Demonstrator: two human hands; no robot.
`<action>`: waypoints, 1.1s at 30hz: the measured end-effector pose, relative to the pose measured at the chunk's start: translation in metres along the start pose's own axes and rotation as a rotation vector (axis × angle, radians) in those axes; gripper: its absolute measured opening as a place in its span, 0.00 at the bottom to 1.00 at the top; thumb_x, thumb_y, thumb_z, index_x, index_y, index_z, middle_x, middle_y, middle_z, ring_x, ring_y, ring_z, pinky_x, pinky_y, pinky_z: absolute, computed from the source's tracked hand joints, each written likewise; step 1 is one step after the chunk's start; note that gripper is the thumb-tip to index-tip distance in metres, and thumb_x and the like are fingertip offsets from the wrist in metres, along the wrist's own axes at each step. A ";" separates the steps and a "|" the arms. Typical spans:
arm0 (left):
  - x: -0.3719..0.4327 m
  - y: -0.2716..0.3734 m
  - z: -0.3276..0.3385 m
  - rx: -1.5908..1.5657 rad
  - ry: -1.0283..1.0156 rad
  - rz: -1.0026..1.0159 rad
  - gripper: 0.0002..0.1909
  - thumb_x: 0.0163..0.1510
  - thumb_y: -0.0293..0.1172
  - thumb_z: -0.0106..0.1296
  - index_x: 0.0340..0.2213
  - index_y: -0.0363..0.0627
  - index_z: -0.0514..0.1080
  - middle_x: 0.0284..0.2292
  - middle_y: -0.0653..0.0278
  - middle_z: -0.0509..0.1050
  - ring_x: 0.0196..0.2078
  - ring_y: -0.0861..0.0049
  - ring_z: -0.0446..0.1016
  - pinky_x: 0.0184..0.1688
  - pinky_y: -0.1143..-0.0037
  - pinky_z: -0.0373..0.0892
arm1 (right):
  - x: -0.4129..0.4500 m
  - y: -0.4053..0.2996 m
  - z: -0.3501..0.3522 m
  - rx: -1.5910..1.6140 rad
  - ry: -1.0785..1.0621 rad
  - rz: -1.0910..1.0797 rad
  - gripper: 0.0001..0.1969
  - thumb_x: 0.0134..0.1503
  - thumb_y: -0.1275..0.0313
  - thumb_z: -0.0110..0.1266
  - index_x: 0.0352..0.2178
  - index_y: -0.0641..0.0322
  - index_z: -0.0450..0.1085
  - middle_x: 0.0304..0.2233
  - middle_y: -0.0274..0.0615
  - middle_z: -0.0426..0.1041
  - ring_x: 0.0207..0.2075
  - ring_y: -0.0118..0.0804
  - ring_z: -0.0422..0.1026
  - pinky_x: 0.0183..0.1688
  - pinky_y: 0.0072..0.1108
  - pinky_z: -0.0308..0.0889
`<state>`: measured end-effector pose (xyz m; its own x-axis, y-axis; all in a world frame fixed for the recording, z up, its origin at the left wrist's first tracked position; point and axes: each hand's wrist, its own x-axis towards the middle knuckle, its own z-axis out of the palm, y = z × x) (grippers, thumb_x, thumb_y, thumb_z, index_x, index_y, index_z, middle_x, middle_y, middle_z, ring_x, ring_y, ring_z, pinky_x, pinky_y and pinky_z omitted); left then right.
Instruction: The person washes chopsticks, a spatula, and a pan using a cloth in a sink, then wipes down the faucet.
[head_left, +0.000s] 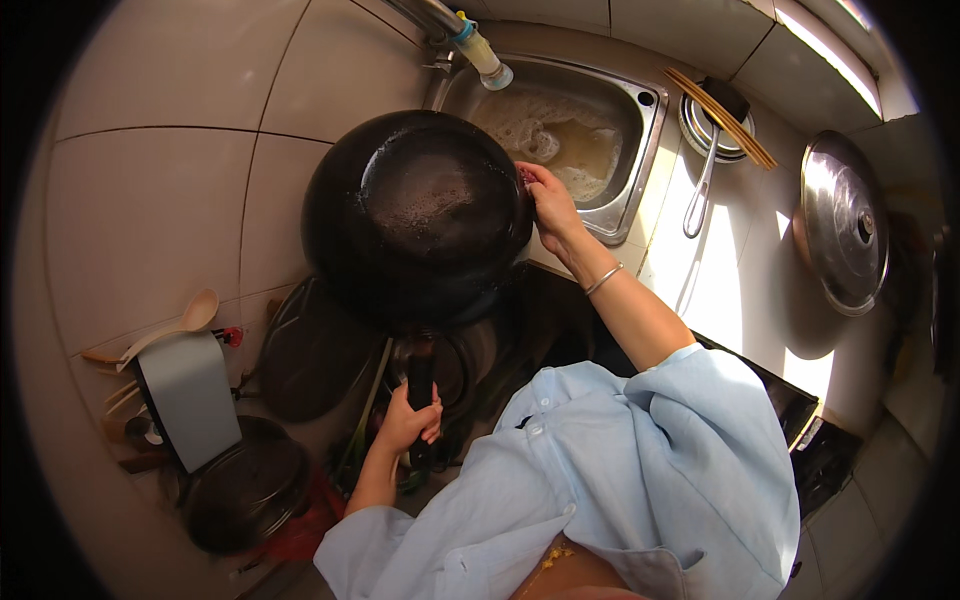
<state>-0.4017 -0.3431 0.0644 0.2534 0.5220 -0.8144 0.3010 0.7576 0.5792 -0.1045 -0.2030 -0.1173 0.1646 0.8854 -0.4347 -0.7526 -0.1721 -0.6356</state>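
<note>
A black wok (420, 217) is tilted with its wet outer bottom facing me, beside and partly over the sink. My left hand (412, 420) is wrapped around the wok's dark handle (421, 367). At the wok's right edge, my right hand (553, 204) grips a small dark-red cloth or pad (527, 177), mostly covered by the fingers and pressed to the wok. The steel sink (651, 161) beyond holds cloudy, foamy water (540, 139). A faucet with a filter nozzle (484, 60) hangs over it. The wok's inside is hidden.
Right of the sink, chopsticks (720, 116) and a long-handled utensil (709, 172) rest on a round metal container (694, 131). A domed metal lid (844, 221) stands farther right. At lower left are a utensil holder (187, 397), a dark lidded pan (247, 487) and another dark round lid (315, 360).
</note>
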 end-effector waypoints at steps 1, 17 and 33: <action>-0.003 -0.001 -0.003 -0.002 0.010 -0.001 0.09 0.46 0.16 0.46 0.28 0.41 0.59 0.14 0.66 0.63 0.10 0.82 0.60 0.14 0.78 0.61 | -0.004 -0.004 0.004 0.034 -0.035 0.027 0.19 0.56 0.79 0.38 0.50 0.65 0.63 0.40 0.36 0.71 0.37 0.26 0.69 0.42 0.15 0.65; 0.093 0.043 -0.014 1.197 0.485 0.419 0.23 0.38 0.28 0.56 0.40 0.44 0.68 0.29 0.47 0.75 0.36 0.50 0.73 0.39 0.60 0.68 | 0.000 -0.054 -0.090 0.313 0.023 -0.049 0.21 0.62 0.55 0.38 0.46 0.60 0.66 0.44 0.38 0.71 0.43 0.33 0.70 0.46 0.25 0.67; 0.231 0.047 0.023 1.048 0.506 0.420 0.23 0.39 0.29 0.57 0.40 0.41 0.67 0.28 0.49 0.75 0.34 0.52 0.74 0.37 0.61 0.69 | 0.095 -0.022 -0.132 -0.634 0.633 -0.545 0.21 0.49 0.83 0.39 0.47 0.71 0.63 0.44 0.53 0.68 0.47 0.44 0.68 0.52 0.25 0.60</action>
<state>-0.3076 -0.1963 -0.0956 0.1944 0.9181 -0.3455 0.9319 -0.0629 0.3572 0.0115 -0.1718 -0.2287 0.8219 0.5554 -0.1266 -0.0338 -0.1743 -0.9841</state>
